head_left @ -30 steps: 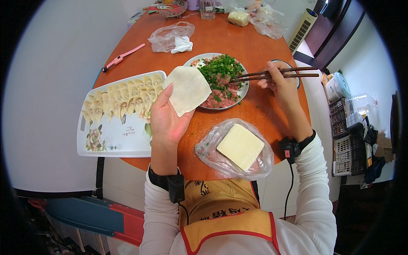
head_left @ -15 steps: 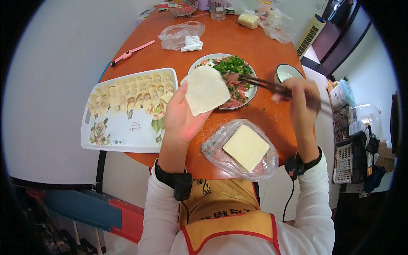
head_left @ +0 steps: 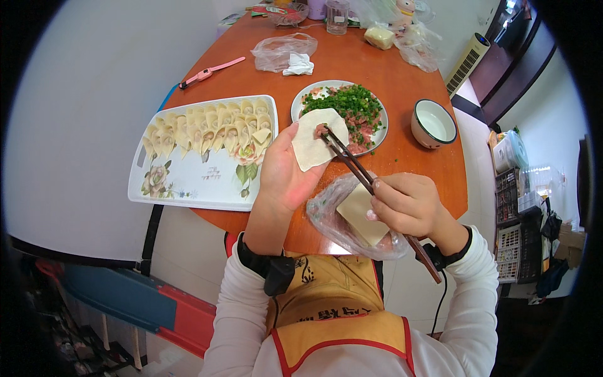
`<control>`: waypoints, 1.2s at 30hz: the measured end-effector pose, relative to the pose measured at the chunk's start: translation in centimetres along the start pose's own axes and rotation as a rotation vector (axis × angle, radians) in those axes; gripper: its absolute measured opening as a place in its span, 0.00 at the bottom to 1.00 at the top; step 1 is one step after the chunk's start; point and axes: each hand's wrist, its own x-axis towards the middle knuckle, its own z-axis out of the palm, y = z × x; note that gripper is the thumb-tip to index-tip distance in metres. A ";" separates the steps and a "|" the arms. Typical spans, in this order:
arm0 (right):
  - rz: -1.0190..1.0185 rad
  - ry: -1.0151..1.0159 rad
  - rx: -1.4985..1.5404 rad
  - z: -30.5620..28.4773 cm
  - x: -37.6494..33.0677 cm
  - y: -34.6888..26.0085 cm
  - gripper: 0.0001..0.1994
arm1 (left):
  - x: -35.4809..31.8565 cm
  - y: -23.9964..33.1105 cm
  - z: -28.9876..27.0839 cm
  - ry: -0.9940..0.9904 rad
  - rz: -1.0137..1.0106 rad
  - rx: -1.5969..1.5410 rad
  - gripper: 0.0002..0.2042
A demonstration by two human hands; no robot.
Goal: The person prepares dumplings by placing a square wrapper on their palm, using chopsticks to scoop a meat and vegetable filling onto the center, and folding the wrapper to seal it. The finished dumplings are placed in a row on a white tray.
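On the palm and fingers of my left hand [head_left: 286, 173] lies a thin, pale dumpling wrapper [head_left: 309, 147]. My right hand [head_left: 405, 204] grips a pair of dark wooden chopsticks [head_left: 357, 164], whose tips press a small lump of pink minced meat [head_left: 321, 131] onto the wrapper. Just beyond stands a white plate [head_left: 295, 108] of minced meat topped with chopped green onion [head_left: 352, 103]. Below my right hand, a stack of square wrappers [head_left: 359, 217] rests on a clear plastic bag [head_left: 323, 210], partly hidden by the hand. To the left, a white floral tray [head_left: 188, 182] carries rows of folded dumplings [head_left: 210, 125].
A white enamel bowl [head_left: 434, 124] with a dark rim stands at the right. Farther back lie a pink watch [head_left: 207, 74], a crumpled tissue [head_left: 298, 64] and a plastic bag [head_left: 282, 50]. A glass [head_left: 337, 17] and another wrapped pale block [head_left: 380, 38] are at the far end.
My right hand has come down and left from beside the bowl. The chopsticks have moved from the plate onto the wrapper with a bit of minced meat. The wrapper remains on my left hand.
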 end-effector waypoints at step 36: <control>-0.019 -0.232 -0.280 -6.1 3.3 -2.2 0.10 | -1.4 0.4 0.7 -0.075 0.009 -0.025 0.22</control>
